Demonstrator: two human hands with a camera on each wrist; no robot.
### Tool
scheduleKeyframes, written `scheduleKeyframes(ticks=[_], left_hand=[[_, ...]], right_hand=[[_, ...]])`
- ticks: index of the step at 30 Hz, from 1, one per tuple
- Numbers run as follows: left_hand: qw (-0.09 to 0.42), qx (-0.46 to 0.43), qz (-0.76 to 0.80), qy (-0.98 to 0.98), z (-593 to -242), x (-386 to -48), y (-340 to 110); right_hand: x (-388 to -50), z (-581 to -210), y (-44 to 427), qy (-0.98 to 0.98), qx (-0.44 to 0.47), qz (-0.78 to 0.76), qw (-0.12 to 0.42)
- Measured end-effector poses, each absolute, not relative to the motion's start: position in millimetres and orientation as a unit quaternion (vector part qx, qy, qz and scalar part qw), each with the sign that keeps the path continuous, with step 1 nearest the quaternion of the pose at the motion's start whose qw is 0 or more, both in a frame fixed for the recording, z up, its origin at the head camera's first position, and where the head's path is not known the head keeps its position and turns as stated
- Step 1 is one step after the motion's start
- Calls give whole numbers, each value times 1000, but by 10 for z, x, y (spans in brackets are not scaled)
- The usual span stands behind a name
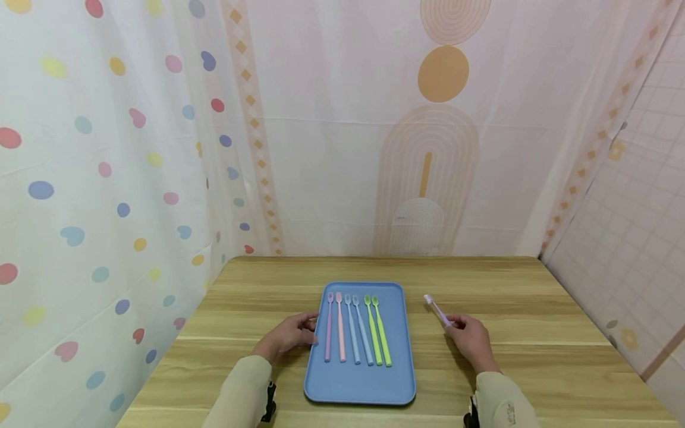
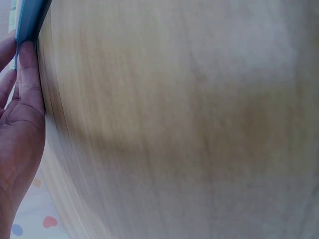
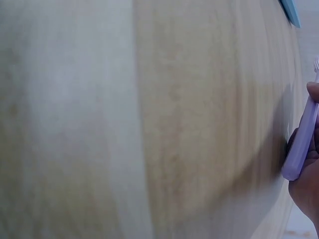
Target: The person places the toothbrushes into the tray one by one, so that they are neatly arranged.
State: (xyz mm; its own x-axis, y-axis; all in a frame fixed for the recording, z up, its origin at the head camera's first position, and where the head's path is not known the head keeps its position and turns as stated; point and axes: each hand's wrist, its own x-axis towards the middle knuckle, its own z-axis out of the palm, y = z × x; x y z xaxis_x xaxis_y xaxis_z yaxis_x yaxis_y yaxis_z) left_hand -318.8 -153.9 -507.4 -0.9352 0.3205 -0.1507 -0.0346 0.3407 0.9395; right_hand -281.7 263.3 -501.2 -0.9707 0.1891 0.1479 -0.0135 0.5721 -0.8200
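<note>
A blue tray [image 1: 360, 386] lies on the wooden table, with toothbrushes side by side on it, heads toward the far end. From left to right they are a purple toothbrush [image 1: 329, 333], a pink toothbrush [image 1: 341, 333], two light-blue toothbrushes [image 1: 352, 333] and two green toothbrushes [image 1: 382, 333]. My left hand [image 1: 291, 334] holds the tray's left edge between thumb and fingers; the left wrist view shows the tray rim [image 2: 31, 20] there. Right of the tray, my right hand [image 1: 472, 340] grips another purple toothbrush [image 3: 302, 142] by its handle, bristle end pointing away and leftward, above the table.
The wood-grain table [image 1: 257, 285] extends around the tray on all sides. A dotted curtain [image 1: 123, 178] hangs along the left, a patterned curtain [image 1: 332, 178] behind the far edge, and a grid-patterned one [image 1: 631, 238] on the right.
</note>
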Motion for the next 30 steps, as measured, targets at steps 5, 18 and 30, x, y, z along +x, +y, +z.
scheduleKeyframes(ticks=[5, 18, 30], left_hand=[[157, 88, 566, 804, -5076, -3190, -1542], [160, 94, 562, 806, -5078, -3201, -1546], [163, 91, 556, 810, -5069, -3186, -1549]], right_hand=[[-2833, -5015, 2605, -879, -47, 458, 125], [-2870, -4916, 2513, -868, -57, 466, 158], [-2934, -4810, 2346, -825, -90, 531, 171]])
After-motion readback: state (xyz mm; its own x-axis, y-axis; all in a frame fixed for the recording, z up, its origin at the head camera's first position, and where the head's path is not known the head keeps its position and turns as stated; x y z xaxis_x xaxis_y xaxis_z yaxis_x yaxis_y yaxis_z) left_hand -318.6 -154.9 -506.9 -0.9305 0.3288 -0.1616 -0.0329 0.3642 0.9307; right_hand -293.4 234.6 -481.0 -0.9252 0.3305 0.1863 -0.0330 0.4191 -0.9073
